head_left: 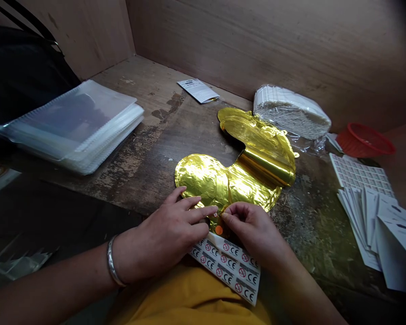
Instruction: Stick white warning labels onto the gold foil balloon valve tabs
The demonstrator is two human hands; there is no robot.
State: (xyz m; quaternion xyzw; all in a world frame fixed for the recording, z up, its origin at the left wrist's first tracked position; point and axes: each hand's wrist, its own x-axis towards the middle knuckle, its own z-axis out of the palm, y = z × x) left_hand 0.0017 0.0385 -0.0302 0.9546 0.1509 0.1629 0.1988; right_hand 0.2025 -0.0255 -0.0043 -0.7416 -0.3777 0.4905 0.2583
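Observation:
A shiny gold foil balloon point(203, 178), flat and partly folded over, lies on the worn table in front of me. My left hand point(176, 230), a silver bangle at its wrist, rests with fingers spread over the balloon's near edge. The thumb and forefinger of my right hand point(248, 223) are pinched together at that same near edge, on a small bit of the gold foil. Below both hands, a sheet of CE warning stickers point(228, 266) sits over the yellow cloth on my lap. A small orange dot point(219, 230) shows on the foil between the hands.
At the left is a stack of clear plastic sleeves point(88, 131) near a black bag point(20, 76). A printed packet point(198, 90) and a wrapped white bundle point(291, 110) lie at the back. To the right are a red basket point(365, 140), another sticker sheet point(362, 174) and folded white cards point(368, 225).

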